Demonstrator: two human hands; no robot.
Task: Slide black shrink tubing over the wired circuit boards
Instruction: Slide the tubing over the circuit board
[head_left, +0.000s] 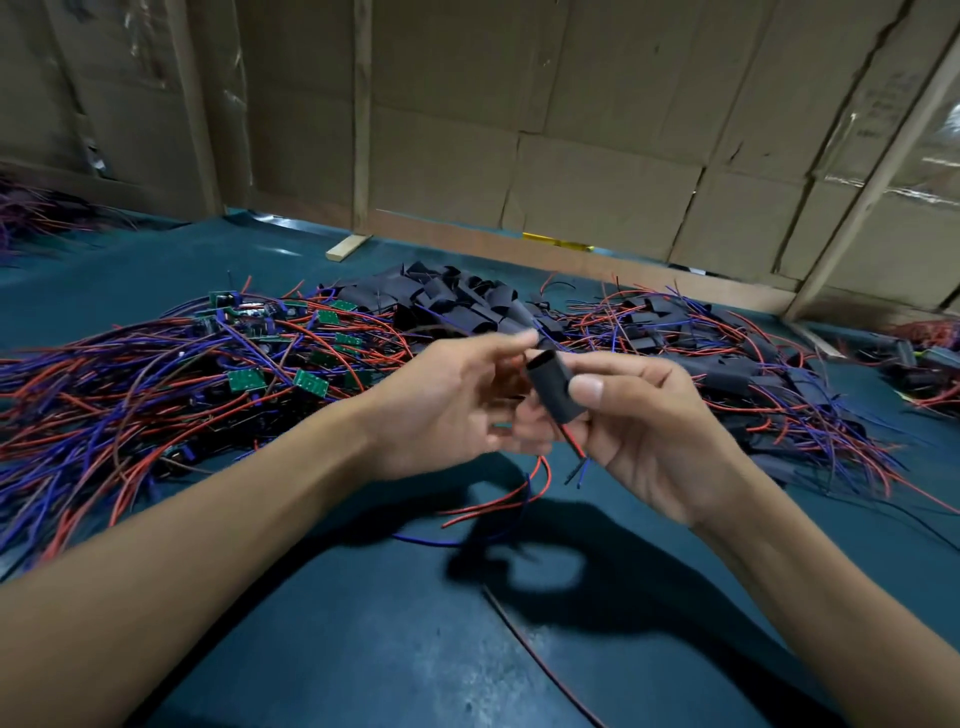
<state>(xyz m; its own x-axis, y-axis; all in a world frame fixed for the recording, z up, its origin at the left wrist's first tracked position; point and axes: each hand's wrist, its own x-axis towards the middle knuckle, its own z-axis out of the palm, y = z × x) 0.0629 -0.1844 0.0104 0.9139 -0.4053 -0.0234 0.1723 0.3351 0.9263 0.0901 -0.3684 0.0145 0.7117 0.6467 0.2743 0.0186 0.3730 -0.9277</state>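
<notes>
My right hand (644, 431) pinches a piece of black shrink tubing (558, 387) between thumb and fingers above the table. Red and blue wires (574, 449) hang out of the tubing's lower end. My left hand (447, 400) is curled at the tubing's upper end, its fingertips touching near the opening; the circuit board is hidden inside or behind the fingers. A heap of bare green circuit boards with red and blue wires (249, 358) lies to the left. A pile of empty black tubing pieces (457, 299) sits behind my hands.
Boards sleeved in black tubing with wires (727, 364) lie to the right. The table has a dark teal cover (363, 623). Cardboard walls (571, 130) and a wooden strip (348, 245) close off the back. Another bundle of wires (31, 213) lies far left.
</notes>
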